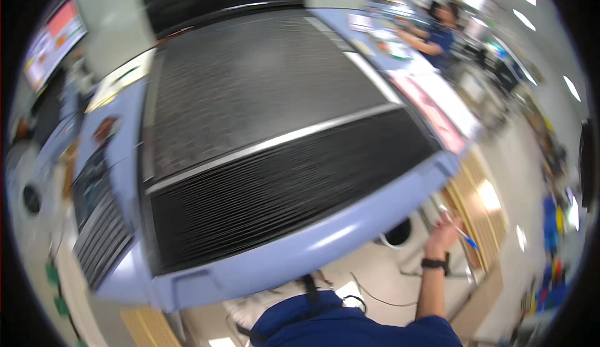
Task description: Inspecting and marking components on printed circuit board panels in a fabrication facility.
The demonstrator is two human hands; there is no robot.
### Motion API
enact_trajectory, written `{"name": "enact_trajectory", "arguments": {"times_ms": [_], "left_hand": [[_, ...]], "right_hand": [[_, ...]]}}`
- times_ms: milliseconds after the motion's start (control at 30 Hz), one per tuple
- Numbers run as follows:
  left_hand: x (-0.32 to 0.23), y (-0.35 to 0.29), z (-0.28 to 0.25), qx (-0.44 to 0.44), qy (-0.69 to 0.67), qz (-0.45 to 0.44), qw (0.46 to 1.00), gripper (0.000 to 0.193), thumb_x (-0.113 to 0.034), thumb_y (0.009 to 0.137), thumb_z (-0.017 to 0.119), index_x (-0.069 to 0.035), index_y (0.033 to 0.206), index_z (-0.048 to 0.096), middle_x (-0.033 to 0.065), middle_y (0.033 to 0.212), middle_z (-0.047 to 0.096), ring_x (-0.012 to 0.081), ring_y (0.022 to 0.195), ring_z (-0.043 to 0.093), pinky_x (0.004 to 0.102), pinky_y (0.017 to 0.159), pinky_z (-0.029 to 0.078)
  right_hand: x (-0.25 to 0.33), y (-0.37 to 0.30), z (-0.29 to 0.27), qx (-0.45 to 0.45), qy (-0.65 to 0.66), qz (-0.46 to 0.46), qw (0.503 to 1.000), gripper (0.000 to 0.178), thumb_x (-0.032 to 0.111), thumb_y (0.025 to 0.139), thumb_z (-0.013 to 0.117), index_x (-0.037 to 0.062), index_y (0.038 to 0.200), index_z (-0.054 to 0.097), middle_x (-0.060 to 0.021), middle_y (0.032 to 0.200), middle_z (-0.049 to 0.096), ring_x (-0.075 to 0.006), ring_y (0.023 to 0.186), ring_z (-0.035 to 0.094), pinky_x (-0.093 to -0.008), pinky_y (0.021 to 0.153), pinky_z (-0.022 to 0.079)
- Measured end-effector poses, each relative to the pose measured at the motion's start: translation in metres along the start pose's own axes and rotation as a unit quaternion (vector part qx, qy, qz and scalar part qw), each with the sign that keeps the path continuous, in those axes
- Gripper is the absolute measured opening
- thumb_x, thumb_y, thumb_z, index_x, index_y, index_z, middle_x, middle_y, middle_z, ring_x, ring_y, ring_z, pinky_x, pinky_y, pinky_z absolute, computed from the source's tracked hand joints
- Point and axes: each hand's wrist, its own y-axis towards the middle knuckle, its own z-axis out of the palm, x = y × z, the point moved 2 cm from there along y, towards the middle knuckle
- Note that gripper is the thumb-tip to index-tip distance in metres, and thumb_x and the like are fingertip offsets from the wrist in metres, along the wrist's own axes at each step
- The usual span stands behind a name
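The right hand [442, 234] is seen low at the right, beside the rounded blue front edge of a large machine [325, 237], its wrist ringed by a black watch band [434, 263]; a thin blue-tipped pen [461, 233] is grasped in its fingers, pointing down to the right. The left hand is not caught in the view; the machine's top is covered by a black ribbed bed [275, 128] crossed by a silver bar [275, 144], and a person in a dark blue top [440, 31] is seen working at the far end.

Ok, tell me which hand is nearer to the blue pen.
Right. The right hand is raised beside the machine's blue edge and holds the blue pen in its fingers. The left hand is out of view, so its distance can't be judged.
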Motion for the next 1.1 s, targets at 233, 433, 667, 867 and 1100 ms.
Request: {"name": "enact_trajectory", "arguments": {"times_ms": [233,433,667,867,1100], "left_hand": [[-0.214,0.016,-0.039,-0.012,-0.257,0.187,0.948,0.029,-0.023,0.100,0.055,0.002,0.108,0.067,0.0189,0.101,0.068,0.0303,0.092,0.064,0.0414,0.076,0.051],[-0.295,0.018,-0.076,-0.048,-0.415,0.275,0.866,0.028,-0.022,0.099,0.060,0.004,0.106,0.069,0.0169,0.091,0.070,0.0271,0.079,0.067,0.0362,0.066,0.053],[-0.349,-0.050,-0.096,-0.070,-0.484,0.356,0.796,0.030,-0.021,0.100,0.062,0.007,0.106,0.070,0.0168,0.085,0.072,0.0260,0.075,0.072,0.0335,0.062,0.058],[-0.381,-0.060,-0.086,0.186,-0.409,0.385,0.806,0.035,-0.023,0.102,0.057,0.009,0.106,0.071,0.0202,0.093,0.074,0.0289,0.086,0.072,0.0374,0.075,0.058],[-0.357,-0.065,-0.071,0.114,-0.360,0.403,0.834,0.037,-0.029,0.102,0.057,0.003,0.100,0.076,0.0177,0.091,0.075,0.0293,0.080,0.072,0.0370,0.074,0.057]], "right_hand": [[0.010,0.113,-0.123,-0.019,-0.631,-0.335,0.699,0.069,0.026,0.091,0.072,-0.0001,0.146,0.039,-0.0340,0.138,0.050,-0.0484,0.129,0.049,-0.0516,0.108,0.041],[0.004,0.142,-0.144,-0.052,-0.774,-0.089,0.625,0.062,0.026,0.085,0.074,0.0064,0.139,0.051,-0.0277,0.124,0.061,-0.0440,0.113,0.061,-0.0479,0.094,0.052],[0.011,0.126,-0.179,0.024,-0.855,-0.179,0.487,0.045,0.004,0.092,0.052,0.0013,0.137,0.051,-0.0325,0.119,0.063,-0.0478,0.113,0.061,-0.0531,0.096,0.050],[0.110,0.125,-0.136,0.000,-0.692,-0.218,0.688,0.036,0.012,0.095,0.053,0.0073,0.131,0.057,-0.0256,0.093,0.068,-0.0415,0.088,0.068,-0.0486,0.071,0.053],[0.270,0.112,-0.099,-0.049,-0.266,-0.372,0.888,0.018,0.014,0.106,0.049,0.0051,0.096,0.061,0.0016,0.072,0.049,-0.0094,0.067,0.051,-0.0297,0.070,0.052]]}}
